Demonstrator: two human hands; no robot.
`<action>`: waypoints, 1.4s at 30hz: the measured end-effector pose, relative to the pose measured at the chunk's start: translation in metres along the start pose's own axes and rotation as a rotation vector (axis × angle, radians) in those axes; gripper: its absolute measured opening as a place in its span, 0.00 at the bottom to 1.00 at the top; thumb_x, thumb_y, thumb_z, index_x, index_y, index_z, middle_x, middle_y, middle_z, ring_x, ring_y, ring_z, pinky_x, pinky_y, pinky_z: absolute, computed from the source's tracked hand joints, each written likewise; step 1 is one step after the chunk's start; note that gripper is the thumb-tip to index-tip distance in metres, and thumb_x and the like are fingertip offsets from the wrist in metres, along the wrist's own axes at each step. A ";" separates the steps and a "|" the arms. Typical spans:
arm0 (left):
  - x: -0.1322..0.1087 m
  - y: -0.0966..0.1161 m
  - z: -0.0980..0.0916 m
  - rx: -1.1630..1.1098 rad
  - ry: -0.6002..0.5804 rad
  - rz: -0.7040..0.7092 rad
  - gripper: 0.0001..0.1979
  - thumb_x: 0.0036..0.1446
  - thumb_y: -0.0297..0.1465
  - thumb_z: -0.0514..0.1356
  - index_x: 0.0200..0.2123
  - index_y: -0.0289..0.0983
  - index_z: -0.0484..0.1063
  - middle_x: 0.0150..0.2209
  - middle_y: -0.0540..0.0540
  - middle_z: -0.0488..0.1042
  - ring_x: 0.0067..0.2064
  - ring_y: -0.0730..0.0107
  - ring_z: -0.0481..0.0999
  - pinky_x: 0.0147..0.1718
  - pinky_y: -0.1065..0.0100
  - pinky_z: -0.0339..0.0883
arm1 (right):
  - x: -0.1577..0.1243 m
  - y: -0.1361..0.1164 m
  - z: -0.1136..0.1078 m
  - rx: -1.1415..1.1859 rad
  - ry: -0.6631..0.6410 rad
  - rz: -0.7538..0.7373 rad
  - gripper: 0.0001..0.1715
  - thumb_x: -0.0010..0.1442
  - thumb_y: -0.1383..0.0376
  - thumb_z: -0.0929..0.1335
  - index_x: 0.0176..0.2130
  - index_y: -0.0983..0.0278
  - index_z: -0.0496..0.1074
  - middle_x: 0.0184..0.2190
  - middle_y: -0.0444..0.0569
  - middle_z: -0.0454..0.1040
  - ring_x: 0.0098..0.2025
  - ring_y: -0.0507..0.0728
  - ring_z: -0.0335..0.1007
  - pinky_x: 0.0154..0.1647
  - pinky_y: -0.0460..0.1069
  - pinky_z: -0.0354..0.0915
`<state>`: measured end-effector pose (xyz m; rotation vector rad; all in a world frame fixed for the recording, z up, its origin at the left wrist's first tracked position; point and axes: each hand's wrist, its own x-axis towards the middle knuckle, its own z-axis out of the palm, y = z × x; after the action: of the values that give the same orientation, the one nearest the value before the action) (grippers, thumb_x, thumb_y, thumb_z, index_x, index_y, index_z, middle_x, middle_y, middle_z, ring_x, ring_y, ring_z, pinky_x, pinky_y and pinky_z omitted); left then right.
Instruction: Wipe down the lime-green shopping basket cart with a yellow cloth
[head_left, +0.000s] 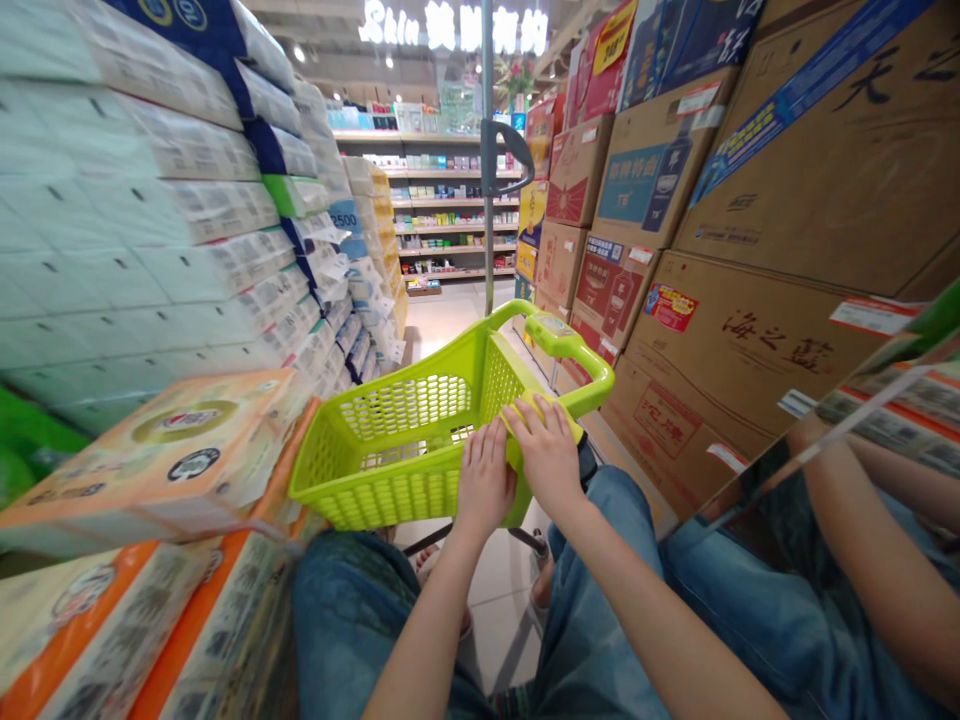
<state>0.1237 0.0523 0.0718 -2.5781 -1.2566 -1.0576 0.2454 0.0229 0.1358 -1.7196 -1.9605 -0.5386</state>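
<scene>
Head view: both hands on the rear of a green basket

Nearest, at the bottom: jeans (352, 620) on bent, parted knees, pale floor between. Just ahead, two bare forearms reaching forward and meeting at the basket (397, 440).

Left hand (484, 482): laid flat on the outside of the rear wall, fingers straight, together and pointing up, gripping nothing.

Right hand (547, 455): touching its neighbour, fingers curled down over the rear rim at the root of the handle (571, 345), gripping that edge.

Probably held so to steady the basket from a low squat or seat, one palm bracing the wall, the other hooking the rim.

Basket itself: just beyond the knees, in the middle of the aisle, nose swung a little leftward. Handle up, arching over the right rear corner, within easy reach of the hooking fingers.

Close on the left: tissue packs (165, 450) with orange trim, jutting into the aisle at knee level; above them, paler packs stacked high like a wall.

On the right: a shiny panel (757, 570) mirroring an arm and denim, then cartons (742, 340) piled face-out to the top, leaving only a narrow lane.

Farther on: a grey pole (487, 200), upright behind the basket.

Farthest: lit shelves (450, 215) across the aisle's end, goods too small to tell.
</scene>
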 end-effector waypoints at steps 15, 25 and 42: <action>0.002 0.002 -0.001 -0.034 0.019 -0.022 0.41 0.53 0.21 0.53 0.70 0.37 0.45 0.67 0.41 0.60 0.66 0.56 0.61 0.66 0.49 0.53 | 0.009 0.064 -0.019 -0.067 0.108 0.133 0.30 0.59 0.79 0.60 0.56 0.60 0.71 0.59 0.50 0.72 0.66 0.64 0.56 0.67 0.62 0.52; -0.001 -0.003 -0.003 -0.008 0.005 0.010 0.39 0.54 0.22 0.54 0.69 0.35 0.46 0.66 0.39 0.62 0.67 0.56 0.60 0.65 0.49 0.55 | -0.001 0.030 -0.009 0.036 -0.025 -0.096 0.34 0.60 0.79 0.60 0.60 0.58 0.68 0.62 0.45 0.70 0.67 0.61 0.56 0.69 0.58 0.51; -0.001 -0.002 0.000 -0.018 -0.002 -0.005 0.39 0.54 0.22 0.54 0.69 0.33 0.47 0.67 0.38 0.61 0.67 0.53 0.59 0.66 0.47 0.53 | 0.003 -0.003 0.001 -0.005 0.027 -0.001 0.26 0.64 0.75 0.61 0.58 0.62 0.69 0.58 0.52 0.73 0.65 0.64 0.59 0.67 0.61 0.55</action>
<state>0.1215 0.0525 0.0710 -2.5916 -1.2598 -1.0721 0.2424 0.0252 0.1368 -1.7059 -1.9425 -0.5640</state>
